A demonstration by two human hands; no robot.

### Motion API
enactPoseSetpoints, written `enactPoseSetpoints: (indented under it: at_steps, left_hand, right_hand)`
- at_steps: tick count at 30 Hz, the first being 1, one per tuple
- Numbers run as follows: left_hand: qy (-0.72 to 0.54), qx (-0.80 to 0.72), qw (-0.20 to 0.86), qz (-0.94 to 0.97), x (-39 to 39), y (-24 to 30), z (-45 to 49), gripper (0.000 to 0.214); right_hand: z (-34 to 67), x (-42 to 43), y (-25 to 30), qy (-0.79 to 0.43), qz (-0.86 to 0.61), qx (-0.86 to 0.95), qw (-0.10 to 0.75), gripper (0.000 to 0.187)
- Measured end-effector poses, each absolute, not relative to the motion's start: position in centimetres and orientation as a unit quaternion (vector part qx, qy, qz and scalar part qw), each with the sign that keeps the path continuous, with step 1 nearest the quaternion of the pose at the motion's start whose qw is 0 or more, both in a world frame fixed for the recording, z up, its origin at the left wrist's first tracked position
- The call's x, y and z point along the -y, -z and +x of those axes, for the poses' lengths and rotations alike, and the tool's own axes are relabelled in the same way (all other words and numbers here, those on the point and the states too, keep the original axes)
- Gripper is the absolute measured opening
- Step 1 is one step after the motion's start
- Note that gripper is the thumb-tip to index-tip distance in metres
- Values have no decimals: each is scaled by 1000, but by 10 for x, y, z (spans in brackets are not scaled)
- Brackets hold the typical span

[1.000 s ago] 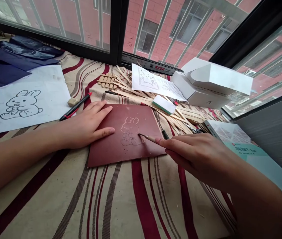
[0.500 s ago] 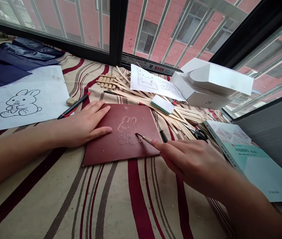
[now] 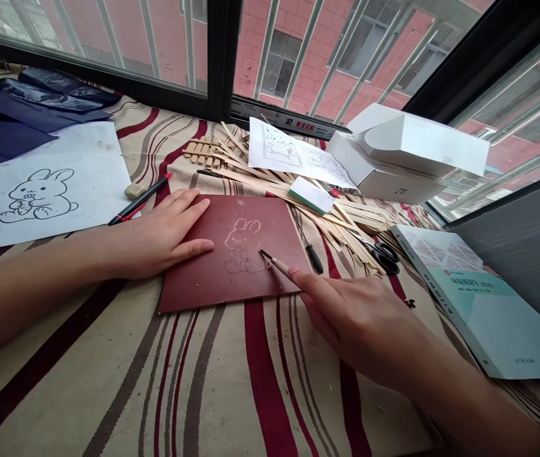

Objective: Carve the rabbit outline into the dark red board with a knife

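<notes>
A reddish-brown carving board (image 3: 198, 279) lies flat on the striped cloth, with a rabbit outline (image 3: 243, 244) cut or scratched into it. My left hand (image 3: 169, 238) rests on the board's left side, fingers stretched out and spread. In my right hand (image 3: 355, 311) is a slim carving tool (image 3: 276, 261) with a wooden handle and dark tip, pinched like a pen. Its tip touches or hovers just over the rabbit's right side; I cannot tell which. Small shavings dot the board. Beside its right edge lies another tool with a black handle (image 3: 315, 259).
At left are a paper with a rabbit drawing (image 3: 39, 193), pens (image 3: 141, 200) and an eraser (image 3: 135, 190). Wooden strips (image 3: 346, 238), scissors (image 3: 386, 255) and a white box (image 3: 393, 171) sit behind. A book (image 3: 483, 304) lies at right, below the window.
The view has shifted slightly. My right hand has moved a little downward, showing more of the black-handled tool and scissors. My left hand stays on the board.
</notes>
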State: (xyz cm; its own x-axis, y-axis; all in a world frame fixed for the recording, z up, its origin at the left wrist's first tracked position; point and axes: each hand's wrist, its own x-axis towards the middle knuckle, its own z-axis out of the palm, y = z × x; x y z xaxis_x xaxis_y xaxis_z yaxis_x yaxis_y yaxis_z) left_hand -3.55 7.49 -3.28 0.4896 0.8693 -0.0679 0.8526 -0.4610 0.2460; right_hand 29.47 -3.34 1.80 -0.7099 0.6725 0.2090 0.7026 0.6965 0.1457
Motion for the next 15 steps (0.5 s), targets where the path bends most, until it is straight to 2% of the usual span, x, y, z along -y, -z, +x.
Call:
enactPoseSetpoints:
  at_steps: [6, 15]
  left_hand:
    - [-28, -504, 113, 856, -75, 34, -36, 113]
    - [-13, -518, 85, 851, -78, 37, -35, 102]
  right_hand:
    - [287, 39, -10, 100, -396, 906, 115, 35]
    - [305, 29, -19, 142, -345, 926, 57, 39]
